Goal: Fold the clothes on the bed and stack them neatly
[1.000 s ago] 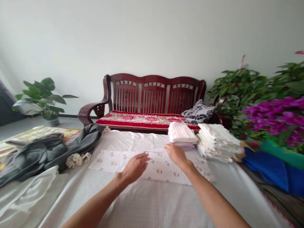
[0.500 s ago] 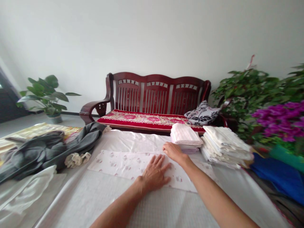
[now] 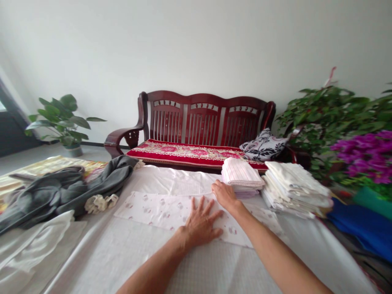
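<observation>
A folded white cloth with small pink prints [image 3: 153, 210] lies as a long strip across the white-covered table [image 3: 199, 269]. My left hand [image 3: 200, 224] rests flat on the strip near its middle, fingers spread, holding nothing. My right hand [image 3: 225, 195] lies on the strip's far edge just beyond the left hand, palm down, close to a pink striped folded stack [image 3: 241, 176]; its fingers look pressed to the cloth.
A taller stack of folded white cloths [image 3: 295, 188] sits right of the pink one. Grey garments [image 3: 64, 192] and loose white fabric [image 3: 30, 249] lie at the left. A red wooden bench [image 3: 199, 134] stands behind. Plants and blue cloth [image 3: 364, 228] are at the right.
My left hand slid right along the printed strip and settled flat with fingers spread next to my right hand. The right hand stayed at the far edge.
</observation>
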Available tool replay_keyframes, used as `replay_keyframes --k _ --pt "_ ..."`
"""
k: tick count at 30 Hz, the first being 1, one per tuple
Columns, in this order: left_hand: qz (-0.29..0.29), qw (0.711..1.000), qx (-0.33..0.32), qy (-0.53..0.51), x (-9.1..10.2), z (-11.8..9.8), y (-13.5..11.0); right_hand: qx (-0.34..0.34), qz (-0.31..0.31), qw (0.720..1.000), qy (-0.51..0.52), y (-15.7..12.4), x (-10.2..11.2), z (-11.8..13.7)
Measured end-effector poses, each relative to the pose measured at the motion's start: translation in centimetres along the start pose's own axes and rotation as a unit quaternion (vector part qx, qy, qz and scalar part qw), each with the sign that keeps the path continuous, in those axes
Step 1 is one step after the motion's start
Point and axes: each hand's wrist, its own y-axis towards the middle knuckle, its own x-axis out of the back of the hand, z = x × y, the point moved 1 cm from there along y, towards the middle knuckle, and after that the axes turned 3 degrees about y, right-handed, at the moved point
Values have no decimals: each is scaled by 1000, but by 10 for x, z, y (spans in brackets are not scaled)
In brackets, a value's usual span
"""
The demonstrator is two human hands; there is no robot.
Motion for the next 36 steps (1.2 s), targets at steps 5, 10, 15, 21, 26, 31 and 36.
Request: replay_keyframes --k 5,10,15,21,26,31,36 --pt "-9 1000 -2 -8 1 -1 2 21 -15 997 66 -4 -9 3" --pt "-37 999 10 -10 -2 4 -1 17 -29 994 105 -2 -16 -6" --pt "-72 991 115 0 -9 11 -5 52 -56 989 127 -17 -27 -2" --pt "-53 992 112 21 -8 16 -27 124 -53 986 100 -33 -50 -5" --pt "-43 983 166 67 5 47 -61 78 -77 993 42 -50 -52 -2" --pt "-34 950 283 126 34 109 -96 80 -53 995 38 -64 -52 5" --pt "-35 921 356 152 50 154 -121 50 -77 995 37 -73 -49 10"
